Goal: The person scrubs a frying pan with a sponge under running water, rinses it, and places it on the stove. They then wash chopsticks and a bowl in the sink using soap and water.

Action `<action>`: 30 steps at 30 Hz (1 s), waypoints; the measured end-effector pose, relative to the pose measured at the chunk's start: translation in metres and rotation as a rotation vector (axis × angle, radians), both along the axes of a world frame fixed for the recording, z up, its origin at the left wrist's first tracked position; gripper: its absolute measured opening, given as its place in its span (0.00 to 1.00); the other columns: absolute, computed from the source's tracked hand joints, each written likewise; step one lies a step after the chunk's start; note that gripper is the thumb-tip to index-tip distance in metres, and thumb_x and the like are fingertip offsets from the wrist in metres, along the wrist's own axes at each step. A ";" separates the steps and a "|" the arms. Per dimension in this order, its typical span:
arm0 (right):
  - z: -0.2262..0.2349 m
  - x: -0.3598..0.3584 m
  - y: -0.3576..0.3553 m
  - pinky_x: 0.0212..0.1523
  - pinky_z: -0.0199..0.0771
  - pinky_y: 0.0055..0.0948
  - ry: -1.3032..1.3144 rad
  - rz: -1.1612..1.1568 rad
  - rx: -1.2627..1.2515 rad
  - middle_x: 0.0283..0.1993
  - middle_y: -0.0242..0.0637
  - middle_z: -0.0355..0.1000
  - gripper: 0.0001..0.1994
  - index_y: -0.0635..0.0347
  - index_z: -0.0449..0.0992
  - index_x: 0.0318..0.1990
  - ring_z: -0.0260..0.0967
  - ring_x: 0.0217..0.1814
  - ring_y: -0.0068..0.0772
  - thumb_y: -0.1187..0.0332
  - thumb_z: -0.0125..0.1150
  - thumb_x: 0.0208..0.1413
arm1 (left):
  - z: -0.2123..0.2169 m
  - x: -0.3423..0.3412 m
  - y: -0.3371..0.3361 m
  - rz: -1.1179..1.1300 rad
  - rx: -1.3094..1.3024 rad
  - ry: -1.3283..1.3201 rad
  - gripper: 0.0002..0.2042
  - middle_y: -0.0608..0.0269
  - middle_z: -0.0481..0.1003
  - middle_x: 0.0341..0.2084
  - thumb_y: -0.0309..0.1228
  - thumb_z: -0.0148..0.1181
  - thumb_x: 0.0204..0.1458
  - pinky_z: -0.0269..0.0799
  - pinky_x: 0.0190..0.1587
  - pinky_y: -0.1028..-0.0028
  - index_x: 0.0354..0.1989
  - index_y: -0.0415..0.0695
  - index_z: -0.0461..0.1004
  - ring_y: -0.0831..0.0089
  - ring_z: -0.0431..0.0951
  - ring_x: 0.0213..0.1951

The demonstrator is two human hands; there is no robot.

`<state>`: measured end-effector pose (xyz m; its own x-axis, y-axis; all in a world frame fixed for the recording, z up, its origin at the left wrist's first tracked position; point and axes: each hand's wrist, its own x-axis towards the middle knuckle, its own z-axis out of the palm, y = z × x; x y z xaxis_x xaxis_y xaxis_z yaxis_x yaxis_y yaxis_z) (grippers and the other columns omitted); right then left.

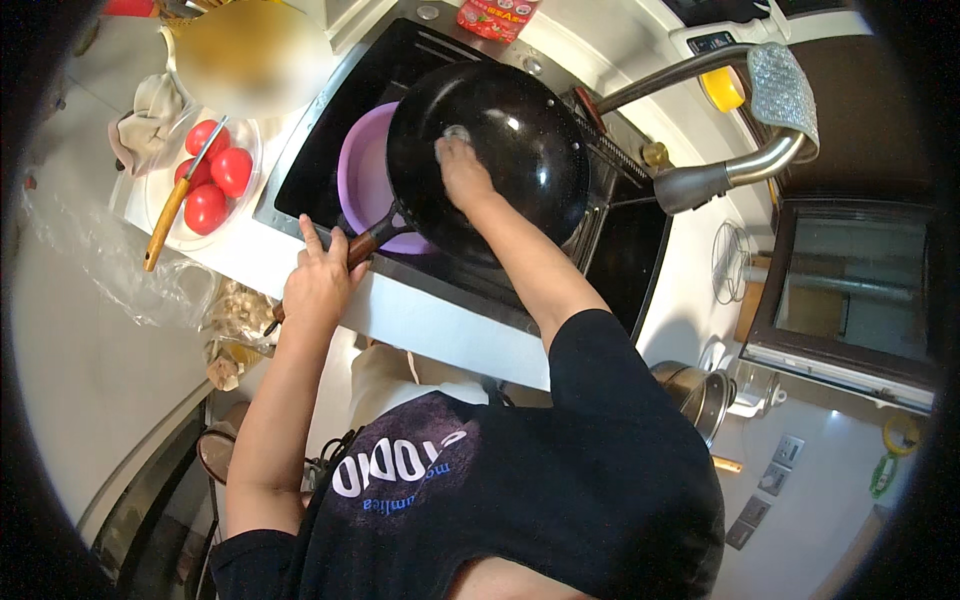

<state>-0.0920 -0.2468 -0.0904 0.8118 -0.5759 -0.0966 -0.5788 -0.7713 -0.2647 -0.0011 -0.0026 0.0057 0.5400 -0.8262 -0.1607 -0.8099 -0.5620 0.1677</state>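
A large black wok (525, 115) is tilted over a purple basin (352, 185) in a dark sink. Near the counter's front edge, my left hand (320, 285) is closed over the wok's brown wooden handle (375, 240), its index finger pointing away. My right hand (463, 172) reaches inside the wok, fingertips pressed against its inner surface. Under those fingers shows a small grey scrubber (456, 134), mostly covered; its exact kind is unclear.
Left of the sink stands a clear plate of red tomatoes (207, 208) with a wooden-handled knife (172, 215) across it. A faucet (690, 188) with a silvery cloth (785, 90) draped over it juts in from the right. A red package (497, 18) stands behind.
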 end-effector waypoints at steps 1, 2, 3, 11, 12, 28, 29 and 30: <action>-0.003 -0.006 -0.012 0.54 0.59 0.36 0.040 -0.008 -0.061 0.58 0.51 0.50 0.24 0.61 0.55 0.56 0.51 0.58 0.50 0.79 0.43 0.46 | 0.000 0.000 0.001 -0.014 0.001 -0.020 0.28 0.28 0.52 0.51 0.45 0.57 0.42 0.73 0.30 0.67 0.49 0.43 0.62 0.54 0.74 0.34; -0.006 -0.013 -0.024 0.54 0.58 0.35 0.081 -0.018 -0.121 0.60 0.51 0.48 0.24 0.59 0.54 0.57 0.50 0.59 0.49 0.78 0.41 0.48 | 0.000 0.001 0.000 -0.029 0.002 -0.040 0.28 0.27 0.52 0.51 0.46 0.57 0.42 0.74 0.28 0.68 0.49 0.42 0.61 0.54 0.74 0.33; -0.003 -0.019 -0.031 0.55 0.58 0.35 0.167 -0.018 -0.182 0.60 0.51 0.47 0.25 0.58 0.54 0.57 0.50 0.60 0.48 0.78 0.41 0.48 | 0.000 0.002 0.001 -0.025 0.000 -0.013 0.28 0.26 0.52 0.51 0.46 0.57 0.42 0.74 0.29 0.68 0.49 0.42 0.61 0.54 0.74 0.33; -0.015 -0.090 -0.032 0.53 0.61 0.36 0.445 -0.092 -0.301 0.59 0.54 0.48 0.25 0.62 0.54 0.57 0.46 0.61 0.53 0.77 0.44 0.48 | 0.003 0.000 0.000 -0.011 -0.035 -0.001 0.28 0.28 0.52 0.51 0.45 0.58 0.41 0.74 0.28 0.67 0.49 0.42 0.61 0.54 0.74 0.34; 0.010 -0.084 -0.017 0.53 0.60 0.36 0.442 -0.136 -0.082 0.59 0.54 0.49 0.27 0.61 0.55 0.56 0.47 0.61 0.52 0.77 0.48 0.45 | 0.002 0.001 0.001 -0.012 -0.043 -0.008 0.28 0.28 0.52 0.51 0.45 0.58 0.41 0.74 0.28 0.67 0.48 0.42 0.61 0.54 0.74 0.34; 0.058 -0.022 -0.038 0.39 0.66 0.28 -0.618 -0.621 0.665 0.36 0.41 0.72 0.14 0.61 0.70 0.44 0.68 0.38 0.30 0.71 0.54 0.47 | -0.007 0.003 0.003 0.013 -0.045 0.035 0.26 0.30 0.52 0.52 0.44 0.58 0.41 0.73 0.30 0.65 0.48 0.45 0.63 0.53 0.73 0.35; 0.050 -0.010 -0.055 0.39 0.65 0.28 -0.673 -0.617 0.635 0.38 0.42 0.71 0.15 0.61 0.69 0.45 0.68 0.38 0.32 0.70 0.52 0.48 | -0.006 0.003 0.001 0.008 -0.033 0.048 0.26 0.30 0.51 0.53 0.44 0.58 0.41 0.73 0.31 0.64 0.48 0.45 0.62 0.53 0.73 0.35; 0.042 0.006 -0.066 0.40 0.65 0.29 -0.728 -0.607 0.611 0.39 0.44 0.70 0.16 0.62 0.68 0.46 0.68 0.39 0.34 0.68 0.51 0.49 | -0.005 0.003 0.001 0.010 -0.030 0.049 0.26 0.30 0.51 0.53 0.44 0.58 0.41 0.73 0.31 0.64 0.48 0.45 0.62 0.53 0.73 0.36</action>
<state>-0.0858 -0.3129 -0.0488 0.3918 -0.9128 -0.1153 -0.3673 -0.0404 -0.9292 0.0018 -0.0020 0.0009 0.5406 -0.8253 -0.1629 -0.7944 -0.5646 0.2241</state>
